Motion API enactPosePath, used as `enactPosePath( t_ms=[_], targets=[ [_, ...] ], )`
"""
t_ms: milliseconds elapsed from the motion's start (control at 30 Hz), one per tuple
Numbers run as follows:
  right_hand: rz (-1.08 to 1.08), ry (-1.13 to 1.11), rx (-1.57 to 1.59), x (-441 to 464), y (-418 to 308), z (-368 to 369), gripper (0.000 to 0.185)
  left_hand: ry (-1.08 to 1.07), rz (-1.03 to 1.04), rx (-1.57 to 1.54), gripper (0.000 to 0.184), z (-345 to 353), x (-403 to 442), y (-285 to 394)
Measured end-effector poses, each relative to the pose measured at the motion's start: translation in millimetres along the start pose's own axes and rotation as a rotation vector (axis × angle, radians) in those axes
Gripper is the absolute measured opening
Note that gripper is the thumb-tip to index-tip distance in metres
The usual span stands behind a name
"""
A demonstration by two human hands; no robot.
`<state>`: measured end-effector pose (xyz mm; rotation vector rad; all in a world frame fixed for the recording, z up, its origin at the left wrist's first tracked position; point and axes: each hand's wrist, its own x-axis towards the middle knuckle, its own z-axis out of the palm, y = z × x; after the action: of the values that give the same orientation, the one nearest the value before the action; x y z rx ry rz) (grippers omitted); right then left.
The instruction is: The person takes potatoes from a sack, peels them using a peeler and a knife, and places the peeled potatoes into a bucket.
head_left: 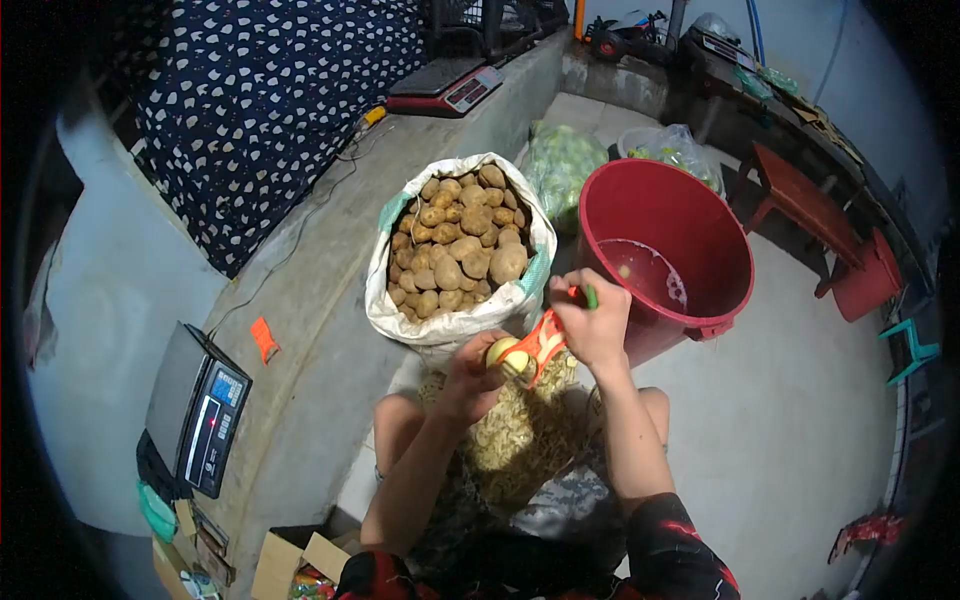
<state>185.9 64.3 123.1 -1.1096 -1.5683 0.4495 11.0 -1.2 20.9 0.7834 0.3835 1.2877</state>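
My left hand (472, 378) is wrapped round a partly peeled potato (509, 355), whose pale flesh shows. In my right hand (596, 322) is an orange peeler (546, 341) with a green part at the handle end, its blade end against the potato. Below both hands lies a heap of peelings (515, 435) between my legs. Just beyond my hands stands an open white sack (382, 292) full of unpeeled potatoes (455, 240).
A large red tub (725, 270) holding some liquid stands right of the sack. Behind are bags of green produce (562, 165). Two scales (212, 425) (447, 88) rest on the left ledge, with an orange peeler-like item (264, 340). A red stool (800, 200) stands right.
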Motion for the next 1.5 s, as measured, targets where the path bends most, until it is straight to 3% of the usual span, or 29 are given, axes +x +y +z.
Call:
enactPosePath(
  t_ms=[133,233,267,300,367,433,500,567,633,700,833,900,933,1033,1100,1133,1200,1300,1400,1467,1500],
  targets=[
    [0.38,-0.049,0.125,10.1,74.0,12.1,0.023,-0.073,-0.032,-0.095,0.066,3.9,0.7,3.4],
    [0.334,-0.034,0.249,3.1,41.3,12.0,0.023,-0.045,0.018,-0.16,0.065,11.7,0.1,2.9],
    [0.257,-0.012,0.235,-0.7,24.8,12.3,0.022,-0.062,0.03,-0.12,0.065,-1.6,1.8,-6.1],
    [0.034,-0.005,0.089,-1.8,8.4,3.4,0.022,-0.053,0.027,-0.121,0.065,-2.1,0.7,-6.9],
    [0.038,0.038,0.064,0.1,15.2,6.4,0.022,-0.038,0.038,-0.054,0.066,-1.1,1.7,-7.7],
    [0.292,0.035,0.158,4.9,62.2,18.9,0.022,-0.03,0.085,-0.046,0.066,-0.7,-1.1,-9.0],
    [0.31,0.021,0.057,3.8,88.4,24.0,0.022,-0.046,0.037,-0.155,0.065,-5.7,-2.1,-4.9],
    [0.325,0.024,0.326,0.2,66.2,25.3,0.022,-0.026,0.058,-0.133,0.065,2.3,-2.1,-1.1],
    [0.116,0.027,0.109,-2.3,8.8,11.0,0.02,-0.075,0.066,-0.017,0.064,3.4,-0.5,0.0],
    [0.064,0.071,0.08,-1.2,22.1,12.8,0.02,-0.04,0.081,-0.004,0.062,5.0,-0.9,-6.0],
    [0.392,0.031,0.381,0.4,93.6,32.7,0.023,0.049,0.075,-0.072,0.059,14.9,2.0,-5.4],
    [0.414,0.047,0.341,5.4,95.7,25.0,0.023,0.087,0.032,0.545,0.058,-3.0,2.2,-1.6],
    [0.365,0.056,0.277,7.6,76.6,19.0,0.023,0.07,0.004,0.32,0.059,-15.5,5.1,-10.9],
    [0.309,0.045,0.182,4.5,65.4,17.8,0.024,0.06,0.039,0.241,0.048,5.1,0.5,-6.0],
    [0.302,0.041,0.16,3.7,62.6,18.0,0.026,0.03,0.022,-0.094,0.049,9.8,1.3,-2.2],
    [0.296,0.038,0.148,3.9,58.1,15.2,0.026,0.027,0.018,-0.094,0.049,10.9,1.9,-1.7],
    [0.286,0.03,0.132,3.9,56.4,15.0,0.026,0.113,0.016,0.339,0.061,11.1,2.6,-1.2],
    [0.273,-0.008,0.133,-0.5,56.9,20.0,0.026,0.042,0.053,0.056,0.062,3.5,1.6,-6.4],
    [0.282,-0.036,0.165,-0.2,57.1,19.7,0.024,-0.023,0.065,0.122,0.066,-3.6,0.3,-7.1],
    [0.291,0.026,-0.017,5.3,90.5,22.0,0.023,-0.028,0.057,0.054,0.066,0.1,-5.3,-2.3],
    [0.444,0.04,0.146,8.0,92.8,22.1,0.022,-0.036,0.051,-0.013,0.066,3.5,-5.5,2.7]
  ],
)
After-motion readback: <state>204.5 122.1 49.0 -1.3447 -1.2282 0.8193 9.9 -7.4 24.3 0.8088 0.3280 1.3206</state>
